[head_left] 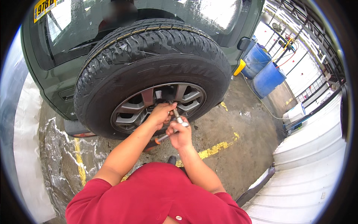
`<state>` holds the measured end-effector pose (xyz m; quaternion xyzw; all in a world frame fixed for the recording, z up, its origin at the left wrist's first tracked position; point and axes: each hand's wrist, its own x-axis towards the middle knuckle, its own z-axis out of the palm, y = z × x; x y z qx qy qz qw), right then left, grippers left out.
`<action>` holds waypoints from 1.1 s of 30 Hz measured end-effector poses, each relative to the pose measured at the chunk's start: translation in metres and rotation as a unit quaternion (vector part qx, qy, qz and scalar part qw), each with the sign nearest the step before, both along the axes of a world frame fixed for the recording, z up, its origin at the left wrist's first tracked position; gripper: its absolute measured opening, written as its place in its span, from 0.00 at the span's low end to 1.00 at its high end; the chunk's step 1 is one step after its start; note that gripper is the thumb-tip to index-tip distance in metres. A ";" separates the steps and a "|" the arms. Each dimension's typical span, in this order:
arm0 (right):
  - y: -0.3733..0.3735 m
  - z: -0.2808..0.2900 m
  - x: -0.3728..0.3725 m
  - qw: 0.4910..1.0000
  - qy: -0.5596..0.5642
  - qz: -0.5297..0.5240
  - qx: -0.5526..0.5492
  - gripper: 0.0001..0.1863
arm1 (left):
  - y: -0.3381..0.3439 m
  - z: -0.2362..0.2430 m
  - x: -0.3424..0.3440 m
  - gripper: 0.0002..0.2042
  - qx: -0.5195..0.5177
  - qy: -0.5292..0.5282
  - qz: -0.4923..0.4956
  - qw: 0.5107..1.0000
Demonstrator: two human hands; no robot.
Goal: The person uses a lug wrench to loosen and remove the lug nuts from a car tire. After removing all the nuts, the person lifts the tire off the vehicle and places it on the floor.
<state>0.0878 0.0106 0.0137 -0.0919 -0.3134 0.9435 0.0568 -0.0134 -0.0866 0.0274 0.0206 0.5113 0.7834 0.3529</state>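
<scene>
A spare wheel with a black tyre (149, 71) and a grey spoked rim (128, 118) is mounted on the back of a dark green vehicle (56, 87). My right hand (180, 136) is closed around the head end of a ratchet wrench (163, 138), whose handle with an orange band points down to the left. From the wrench head a metal extension bar (176, 113) reaches toward the hub of the rim. My left hand (162, 113) pinches this bar near its far end, close to the hub. The fingers and spokes partly hide where the bar's tip sits.
Two blue barrels (269, 80) stand at the right behind a yellow object (240, 67). A thin hose (266, 107) runs over the wet concrete floor (238, 123). Yellow lines (214, 150) cross the floor. White corrugated sheeting (309, 164) borders the right side.
</scene>
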 end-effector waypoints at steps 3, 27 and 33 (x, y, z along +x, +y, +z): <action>0.005 0.040 0.008 0.611 0.011 -0.113 0.783 0.25 | -0.005 0.006 0.000 0.12 0.012 -0.030 0.013 0.999; -0.002 -0.016 0.003 0.980 0.009 -0.031 0.196 0.23 | 0.011 -0.017 0.001 0.17 -0.044 0.048 0.010 0.998; -0.003 0.006 0.002 0.867 -0.031 -0.058 0.494 0.14 | -0.005 -0.001 -0.006 0.19 -0.025 0.043 -0.081 0.995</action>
